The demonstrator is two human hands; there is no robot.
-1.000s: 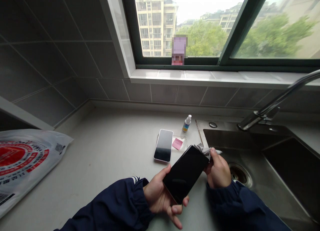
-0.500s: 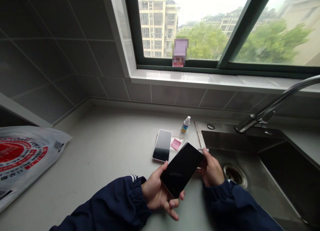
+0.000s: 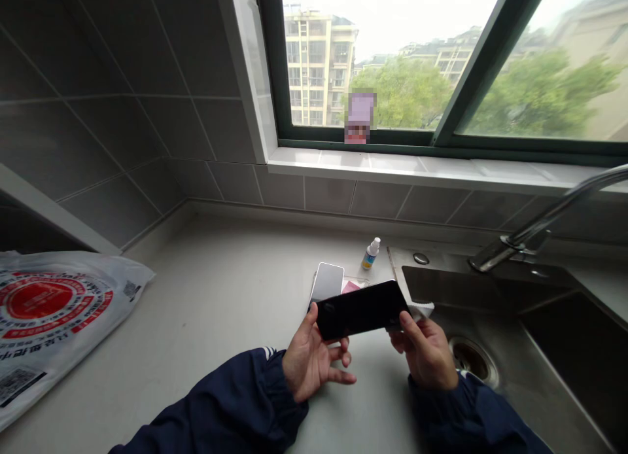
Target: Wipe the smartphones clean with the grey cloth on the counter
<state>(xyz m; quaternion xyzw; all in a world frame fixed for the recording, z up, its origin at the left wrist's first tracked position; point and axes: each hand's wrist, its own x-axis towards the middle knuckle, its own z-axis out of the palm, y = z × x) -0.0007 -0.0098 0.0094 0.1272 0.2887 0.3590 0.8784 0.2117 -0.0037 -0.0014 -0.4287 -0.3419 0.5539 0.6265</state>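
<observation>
A black phone (image 3: pixel 363 309) is held up between my hands, its dark face toward me and its long side nearly level. My left hand (image 3: pixel 318 359) grips its left end, thumb on the front edge and other fingers behind and below. At the right end, my right hand (image 3: pixel 429 349) pinches the phone's corner together with a white cloth (image 3: pixel 420 310). Behind the phone, a second phone with a light frame (image 3: pixel 328 282) lies on the counter, partly covered from view. Beside it is a pink square (image 3: pixel 350 287) on a clear case.
A small white spray bottle (image 3: pixel 371 254) stands on the counter (image 3: pixel 220 310) near the steel sink (image 3: pixel 400 261). The faucet (image 3: pixel 505 244) arches at the right. A printed plastic bag (image 3: pixel 63 323) lies at the left, below a window (image 3: pixel 383 61) and tiled wall.
The black phone has turned from a steep slant to nearly level, and now hides part of the pink square. More of the white cloth shows at my right hand. The view has shifted slightly.
</observation>
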